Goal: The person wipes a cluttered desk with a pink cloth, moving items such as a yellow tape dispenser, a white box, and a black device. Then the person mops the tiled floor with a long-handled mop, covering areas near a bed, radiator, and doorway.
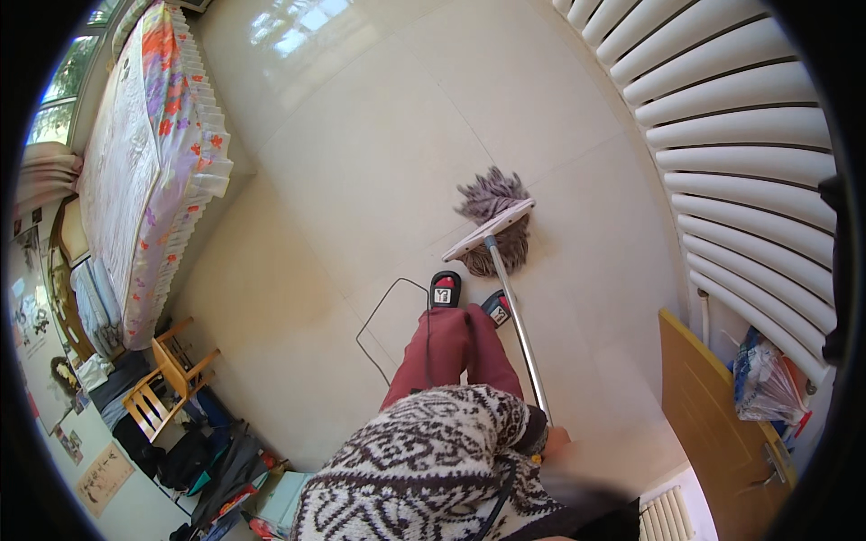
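Observation:
A flat mop with a silver pole (519,325) slants from my body down to the floor. Its pale pink bar (474,242) lies across shaggy grey-brown strands (493,194) just ahead of my feet. From a dark cuff, my left hand (557,443) is closed round the upper pole. What seems to be my right hand (622,451) is a smeared patch beside it, above a blurred dark sleeve; its fingers cannot be made out. The pole's top end is hidden. My feet wear black sandals (444,290), and a thin dark cord (370,323) loops out in front of my left leg.
A white radiator (744,135) lines the right wall, above a yellow wooden board (708,415) and a plastic bag (767,383). At left stand a bed with a floral frilled cover (185,135) and a wooden chair (176,374) near piled clothes (185,464). Tiled floor (361,162) stretches ahead.

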### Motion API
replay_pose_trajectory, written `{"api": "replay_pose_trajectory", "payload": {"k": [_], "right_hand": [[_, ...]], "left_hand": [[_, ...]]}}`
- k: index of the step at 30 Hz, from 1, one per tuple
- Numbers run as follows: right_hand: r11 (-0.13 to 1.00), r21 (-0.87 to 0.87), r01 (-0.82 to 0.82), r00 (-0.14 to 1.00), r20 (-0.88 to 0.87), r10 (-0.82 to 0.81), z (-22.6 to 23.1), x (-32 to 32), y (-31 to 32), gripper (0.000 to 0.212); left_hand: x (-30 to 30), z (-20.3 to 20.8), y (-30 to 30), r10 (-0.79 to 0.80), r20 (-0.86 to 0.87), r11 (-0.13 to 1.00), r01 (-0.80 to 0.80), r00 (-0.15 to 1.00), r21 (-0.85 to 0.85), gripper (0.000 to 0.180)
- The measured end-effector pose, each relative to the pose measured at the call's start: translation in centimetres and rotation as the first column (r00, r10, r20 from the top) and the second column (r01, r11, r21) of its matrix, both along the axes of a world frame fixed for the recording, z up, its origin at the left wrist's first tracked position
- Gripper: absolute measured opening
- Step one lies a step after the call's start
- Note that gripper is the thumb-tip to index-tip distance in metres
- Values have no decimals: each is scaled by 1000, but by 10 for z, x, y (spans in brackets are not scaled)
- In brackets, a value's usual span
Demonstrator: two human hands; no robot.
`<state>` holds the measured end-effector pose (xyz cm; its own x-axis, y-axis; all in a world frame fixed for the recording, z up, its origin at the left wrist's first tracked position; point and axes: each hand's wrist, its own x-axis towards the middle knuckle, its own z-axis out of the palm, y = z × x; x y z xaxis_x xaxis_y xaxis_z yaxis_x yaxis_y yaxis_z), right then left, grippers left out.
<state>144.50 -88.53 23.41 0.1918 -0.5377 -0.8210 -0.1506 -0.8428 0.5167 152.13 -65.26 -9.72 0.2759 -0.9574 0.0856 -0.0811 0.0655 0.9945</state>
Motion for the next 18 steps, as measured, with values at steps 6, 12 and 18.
{"api": "replay_pose_trajectory", "payload": {"k": [6,12,18], "right_hand": [[981,135,-141,974,197,113,-111,62,70,28],[938,233,-259,930,321,177,-152,147,162,29],[794,501,-345,921,344,182,-322,254,293,28]], "left_hand": [[60,-73,19,121,199,975,-154,972,159,15],[177,-234,168,146,418,804,-354,897,478,21],[265,-283,360,317,444,303,-534,838,790,42]]}}
